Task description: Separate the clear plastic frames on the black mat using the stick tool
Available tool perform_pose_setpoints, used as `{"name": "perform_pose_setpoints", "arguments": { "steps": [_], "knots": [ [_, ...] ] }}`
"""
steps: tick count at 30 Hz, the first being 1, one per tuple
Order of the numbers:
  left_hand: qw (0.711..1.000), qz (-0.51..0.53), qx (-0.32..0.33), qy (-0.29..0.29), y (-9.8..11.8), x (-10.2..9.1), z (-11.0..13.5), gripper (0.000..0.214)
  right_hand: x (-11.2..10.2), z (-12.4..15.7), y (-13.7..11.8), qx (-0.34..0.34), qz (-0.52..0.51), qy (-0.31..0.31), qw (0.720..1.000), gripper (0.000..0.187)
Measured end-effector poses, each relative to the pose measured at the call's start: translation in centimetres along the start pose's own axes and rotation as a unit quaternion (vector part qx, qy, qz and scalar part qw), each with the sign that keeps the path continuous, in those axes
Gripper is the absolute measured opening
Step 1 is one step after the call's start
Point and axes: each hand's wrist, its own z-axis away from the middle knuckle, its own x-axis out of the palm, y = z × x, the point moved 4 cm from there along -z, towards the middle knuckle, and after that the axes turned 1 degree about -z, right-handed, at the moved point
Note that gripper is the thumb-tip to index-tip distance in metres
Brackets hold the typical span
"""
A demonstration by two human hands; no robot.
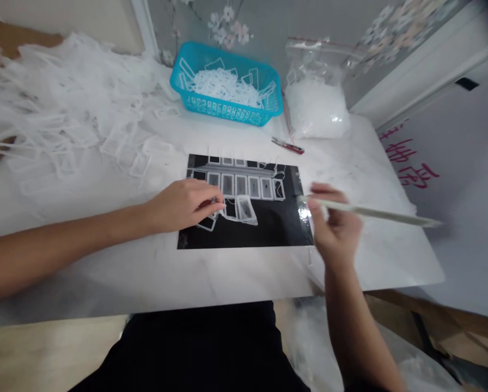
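White-rimmed, translucent rectangular frames (246, 210) lie on the black mat (274, 228), left hand (182, 204) pinching their edge in a narrow grip, right hand (337, 228) clasping a pale stick (383, 214), blue basket (227, 108) and clear bag (315, 109) beyond holding white plastic.

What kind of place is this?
Probably a workroom, perhaps at home: a big heap of plastic pieces and a black mat share a white table, and a blue basket holds little white bits.
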Motion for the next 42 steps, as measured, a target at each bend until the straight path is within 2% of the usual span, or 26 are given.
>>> {"name": "perform_pose_setpoints", "arguments": {
  "steps": [2, 4, 7, 10, 12, 14, 17, 20, 22, 26, 32, 35, 42],
  "knots": [
    [0.999, 0.019, -0.022, -0.035, -0.7, -0.1, -0.4, 0.026, 3.7, 0.7, -3.2, -0.043, -0.090, -0.141, 0.985, 0.017],
    [0.997, 0.014, -0.032, -0.072, -1.0, -0.1, -0.8, 0.022, 6.3, 1.1, -5.0, -0.069, -0.131, -0.240, 0.959, 0.019],
    [0.986, 0.021, -0.017, -0.164, -0.8, 0.0, -1.2, 0.017, 8.3, 1.5, -5.1, -0.078, -0.136, -0.315, 0.936, 0.012],
    [0.961, 0.094, -0.010, -0.261, -0.1, -0.1, -1.2, 0.015, 8.7, 1.8, -4.4, -0.081, -0.137, -0.319, 0.934, 0.010],
    [0.950, 0.139, -0.024, -0.279, 0.1, -0.3, -1.2, 0.023, 8.4, 2.0, -4.3, -0.090, -0.138, -0.306, 0.937, 0.012],
    [0.956, 0.132, -0.034, -0.259, -0.1, -0.4, -1.4, 0.028, 7.8, 2.1, -4.6, -0.106, -0.132, -0.291, 0.942, 0.014],
    [0.969, 0.038, -0.020, -0.242, -0.5, 0.2, -1.7, 0.021, 7.1, 2.0, -5.3, -0.134, -0.121, -0.278, 0.943, 0.015],
    [0.962, -0.044, 0.017, -0.269, -0.3, 1.2, -1.8, 0.020, 7.1, 1.9, -5.7, -0.151, -0.110, -0.296, 0.937, 0.012],
    [0.962, -0.065, 0.037, -0.263, 0.1, 1.5, -2.0, 0.020, 7.4, 2.2, -5.5, -0.150, -0.098, -0.318, 0.931, 0.011],
    [0.966, -0.052, 0.059, -0.247, 0.7, 1.9, -2.6, 0.018, 8.1, 2.8, -4.7, -0.111, -0.103, -0.349, 0.925, 0.010],
    [0.953, 0.015, 0.072, -0.295, 0.6, 2.9, -2.7, 0.013, 8.3, 2.8, -3.6, -0.049, -0.171, -0.358, 0.917, 0.009],
    [0.958, -0.003, 0.059, -0.281, 0.4, 3.1, -2.5, 0.016, 8.4, 2.9, -3.5, -0.045, -0.168, -0.364, 0.915, 0.008],
    [0.975, -0.036, -0.018, -0.219, -0.2, 2.8, -1.9, 0.021, 8.5, 2.8, -3.5, -0.036, -0.142, -0.378, 0.914, 0.012]
  ]
}}
